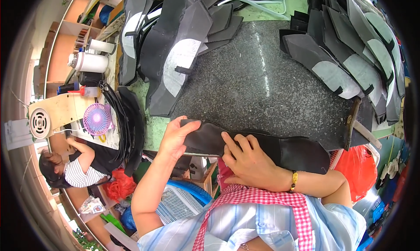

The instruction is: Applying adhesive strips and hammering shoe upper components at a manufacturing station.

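Note:
A long black leather piece [299,150] lies along the near edge of the worktable, its right part wider and rounded. At its left end my left hand [174,139] grips it, thumb on top and the other fingers mostly hidden behind. My right hand [251,163] rests on the middle of the piece with its fingers spread across the surface. Beyond both hands is a dark speckled stone slab [245,76]. Dark grey cut pieces with white patches form a left pile [175,54] and a right pile [345,54].
Pale plastic strips [258,0] lie at the table's far side. Black curved pieces [131,128] hang at the left, near a small purple fan [97,119] and a white flask [89,62]. Another person [81,170] sits at the left. A red bag [356,168] is below right.

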Demonstrator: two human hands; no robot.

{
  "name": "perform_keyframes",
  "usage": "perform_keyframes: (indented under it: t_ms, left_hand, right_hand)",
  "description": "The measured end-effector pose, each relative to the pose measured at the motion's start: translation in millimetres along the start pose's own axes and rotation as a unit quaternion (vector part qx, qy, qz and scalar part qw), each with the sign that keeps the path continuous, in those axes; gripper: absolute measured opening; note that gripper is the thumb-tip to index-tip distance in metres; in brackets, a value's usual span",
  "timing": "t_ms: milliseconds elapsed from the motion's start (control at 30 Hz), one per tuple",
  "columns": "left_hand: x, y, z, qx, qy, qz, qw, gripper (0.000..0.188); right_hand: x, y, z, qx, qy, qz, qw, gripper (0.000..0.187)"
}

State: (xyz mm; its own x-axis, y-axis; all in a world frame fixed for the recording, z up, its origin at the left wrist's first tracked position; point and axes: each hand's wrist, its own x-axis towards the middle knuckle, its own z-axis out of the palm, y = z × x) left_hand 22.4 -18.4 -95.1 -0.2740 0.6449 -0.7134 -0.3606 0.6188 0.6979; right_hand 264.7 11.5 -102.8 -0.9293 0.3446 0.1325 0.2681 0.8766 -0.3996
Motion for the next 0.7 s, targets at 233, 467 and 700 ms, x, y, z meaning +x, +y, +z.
perform_keyframes:
  t_ms: [233, 467, 700]
  left_hand:
    - [-0.9, -6.5, -3.8, -0.063, -0.001, 0.002, 0.998, 0.027]
    - [1.9, -11.7, -3.7, 0.275, 0.052, 0.303, 0.911, 0.020]
    - [2.6, -15.7, 8.4, 0.531, 0.184, 0.511, 0.651, 0.023]
  right_hand:
    - [4.2, -3.5, -2.1, -0.006, -0.033, 0.006, 0.999, 0.077]
    - [11.2, -9.9, -7.3, -0.026, -0.076, 0.029, 0.996, 0.076]
    - [49.7, -23.9, -8.2, -0.094, -0.125, 0.127, 0.979, 0.075]
